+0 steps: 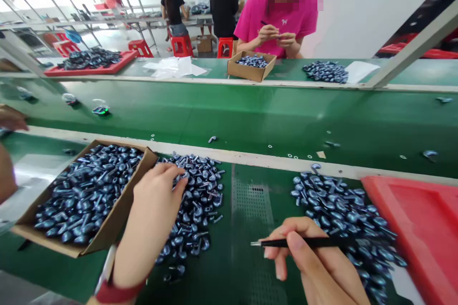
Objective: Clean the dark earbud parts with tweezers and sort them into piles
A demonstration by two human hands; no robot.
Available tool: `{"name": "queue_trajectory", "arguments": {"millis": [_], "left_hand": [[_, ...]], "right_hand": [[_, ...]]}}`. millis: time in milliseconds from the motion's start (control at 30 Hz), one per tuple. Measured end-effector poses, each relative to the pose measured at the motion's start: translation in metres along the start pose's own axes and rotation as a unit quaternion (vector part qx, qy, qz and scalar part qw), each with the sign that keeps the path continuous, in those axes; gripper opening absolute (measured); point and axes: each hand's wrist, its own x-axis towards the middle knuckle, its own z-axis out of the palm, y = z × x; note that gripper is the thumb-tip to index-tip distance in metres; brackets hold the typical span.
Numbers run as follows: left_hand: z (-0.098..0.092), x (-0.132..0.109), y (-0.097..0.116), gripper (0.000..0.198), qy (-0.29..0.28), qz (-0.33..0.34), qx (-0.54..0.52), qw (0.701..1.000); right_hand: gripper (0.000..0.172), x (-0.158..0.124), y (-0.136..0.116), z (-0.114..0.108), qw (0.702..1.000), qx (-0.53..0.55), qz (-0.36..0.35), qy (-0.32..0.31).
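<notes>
My left hand rests curled on a loose pile of small shiny blue-grey earbud-shaped parts, its fingertips among them. I cannot tell whether it holds one. Beside this hand stands a shallow cardboard box, filled with more of these parts. My right hand grips thin black tweezers with a metal tip pointing left, over the bare green belt. A second pile of parts lies just beyond and right of that hand, and the tweezers touch nothing visible.
A red tray lies at the right. Across a green conveyor belt, a person in a pink shirt handles something small behind another box of parts. Another person's hand enters at the left edge. Scattered parts and small rings lie along a white strip.
</notes>
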Motion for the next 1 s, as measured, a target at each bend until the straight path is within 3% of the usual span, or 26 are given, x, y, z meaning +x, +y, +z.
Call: {"name": "queue_trajectory", "arguments": {"millis": [100, 233, 333, 433, 567, 667, 767, 900, 1000], "left_hand": [[0.009, 0.054, 0.001, 0.032, -0.025, 0.034, 0.033, 0.999], [0.041, 0.115, 0.021, 0.028, -0.088, 0.083, 0.033, 0.992], [0.056, 0.138, 0.031, 0.028, -0.122, 0.127, 0.022, 0.984], [0.054, 0.142, 0.032, 0.027, -0.131, 0.168, 0.003, 0.977], [0.034, 0.115, 0.039, 0.018, -0.139, 0.222, -0.058, 0.963], [0.022, 0.066, 0.057, 0.014, -0.173, 0.271, -0.139, 0.937], [0.027, 0.010, 0.075, 0.020, -0.220, 0.296, -0.231, 0.900], [0.054, -0.036, 0.082, 0.029, -0.253, 0.194, -0.386, 0.866], [0.068, -0.045, 0.080, 0.024, -0.244, 0.145, -0.396, 0.873]], "right_hand": [[0.021, 0.008, 0.002, 0.001, 0.998, 0.052, 0.032, 0.014], [0.024, 0.033, 0.013, 0.000, 0.992, 0.100, 0.040, 0.069], [0.026, 0.056, 0.023, -0.003, 0.990, 0.091, 0.018, 0.102], [0.026, 0.073, 0.034, -0.007, 0.992, 0.072, 0.003, 0.104], [0.019, 0.082, 0.047, -0.009, 0.995, 0.052, 0.004, 0.086], [0.019, 0.083, 0.054, -0.011, 0.995, 0.048, 0.006, 0.084], [0.020, 0.083, 0.055, -0.013, 0.996, 0.040, 0.006, 0.083], [0.020, 0.083, 0.054, -0.014, 0.996, 0.023, 0.001, 0.082], [0.020, 0.083, 0.054, -0.013, 0.996, 0.009, -0.009, 0.084]]}}
